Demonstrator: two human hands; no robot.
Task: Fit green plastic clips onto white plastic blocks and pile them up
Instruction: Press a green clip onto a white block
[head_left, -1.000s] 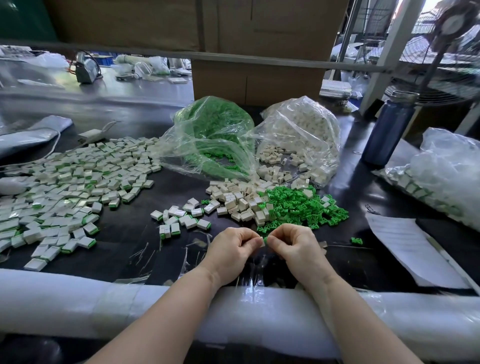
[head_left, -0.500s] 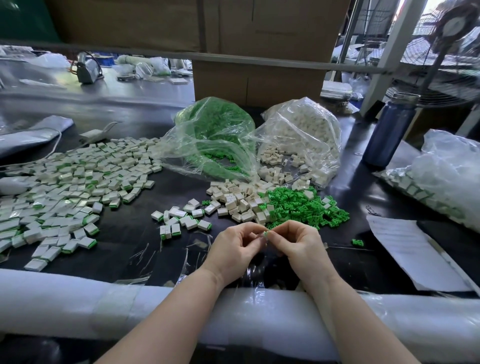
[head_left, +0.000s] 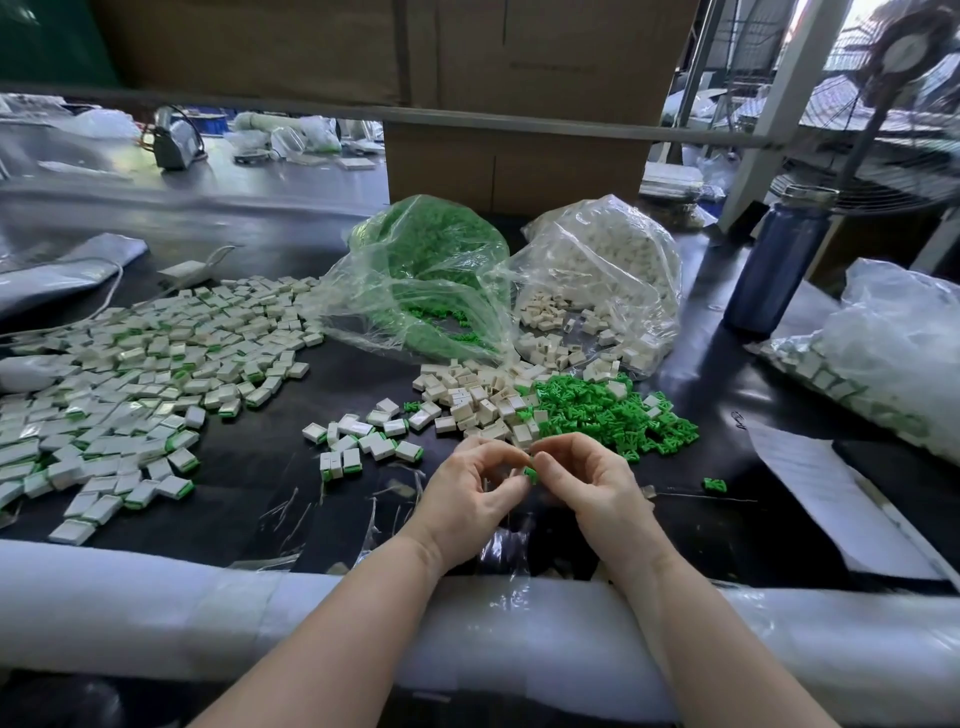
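My left hand (head_left: 470, 493) and my right hand (head_left: 587, 488) meet fingertip to fingertip above the dark table, just in front of the loose piles. Between them sits a green clip (head_left: 530, 474), pinched by my right fingers; my left fingers curl round a small white block that is mostly hidden. Behind the hands lie a heap of bare white blocks (head_left: 478, 400) and a heap of green clips (head_left: 608, 410). A small group of fitted blocks (head_left: 363, 439) lies to the left, and a broad spread of fitted blocks (head_left: 145, 364) covers the far left.
Two clear bags stand behind the heaps, one of green clips (head_left: 426, 270), one of white blocks (head_left: 602, 270). A blue bottle (head_left: 774, 265) and another filled bag (head_left: 883, 358) are at right, with a paper sheet (head_left: 826, 488). A stray clip (head_left: 715, 485) lies near it. White padding (head_left: 156, 597) lines the near edge.
Both hands have stayed together and shifted slightly up and away from the table edge. The green clip now shows more plainly between the fingertips.
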